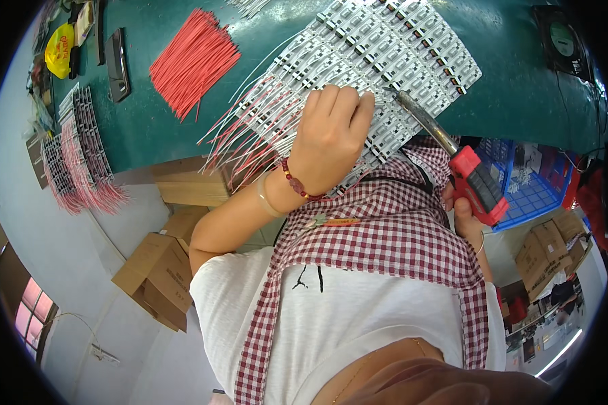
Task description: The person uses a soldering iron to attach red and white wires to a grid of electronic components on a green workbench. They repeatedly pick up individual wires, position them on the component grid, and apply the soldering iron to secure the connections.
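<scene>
A panel of small white circuit boards [412, 61] lies tilted on the green bench, with red and white wires [246, 135] trailing off its left side. My left hand [327, 135] rests over the panel, its fingers curled together and pointing down at the boards. What the fingertips pinch is hidden behind the knuckles. At the panel's near right, my right hand [463, 217] is closed round the red and black handle of a soldering iron [479, 185]. The iron's metal barrel reaches up and left, and its tip meets the boards just right of my left fingers.
A pile of red wires [192, 61] lies at the back left. Wired boards [81, 145] sit at the bench's left end, near a black phone-like object [117, 65]. A round black device [562, 40] stands far right. Below are a blue basket [530, 196] and cardboard boxes [157, 277].
</scene>
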Available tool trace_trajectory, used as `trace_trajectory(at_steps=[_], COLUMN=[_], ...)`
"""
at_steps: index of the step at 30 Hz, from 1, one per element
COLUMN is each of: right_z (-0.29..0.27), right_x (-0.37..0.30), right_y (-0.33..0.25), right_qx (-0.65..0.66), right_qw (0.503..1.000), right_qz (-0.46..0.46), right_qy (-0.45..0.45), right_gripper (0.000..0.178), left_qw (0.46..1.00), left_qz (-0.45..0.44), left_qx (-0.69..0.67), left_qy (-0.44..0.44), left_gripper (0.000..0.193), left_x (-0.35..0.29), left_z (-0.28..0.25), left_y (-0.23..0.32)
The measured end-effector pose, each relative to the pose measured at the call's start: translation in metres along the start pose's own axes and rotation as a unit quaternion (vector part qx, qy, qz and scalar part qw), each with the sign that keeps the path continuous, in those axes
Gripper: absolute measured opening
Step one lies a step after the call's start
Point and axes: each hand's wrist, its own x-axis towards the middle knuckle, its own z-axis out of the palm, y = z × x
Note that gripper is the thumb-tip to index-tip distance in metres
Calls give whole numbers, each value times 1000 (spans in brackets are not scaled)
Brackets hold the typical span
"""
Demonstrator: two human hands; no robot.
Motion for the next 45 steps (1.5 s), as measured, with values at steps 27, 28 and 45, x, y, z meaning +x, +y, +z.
trace_trajectory(at_steps=[27, 28, 45], right_z=[-6, -6, -9], right_x=[-12, -12, -12], right_y=[20, 21, 26], right_qx=[-32, -37, -5], right_qw=[999, 999, 999], right_qz=[-27, -24, -29], right_qy=[21, 21, 27], right_gripper=[45, 45, 44], left_qw=[1000, 1000, 999], left_qz=[3, 2, -12], left_qx=[4, 1, 16], left_qy=[5, 4, -30], left_gripper=[26, 26, 28], left_x=[1, 0, 1], left_z=[6, 7, 8], left_y=[6, 6, 6])
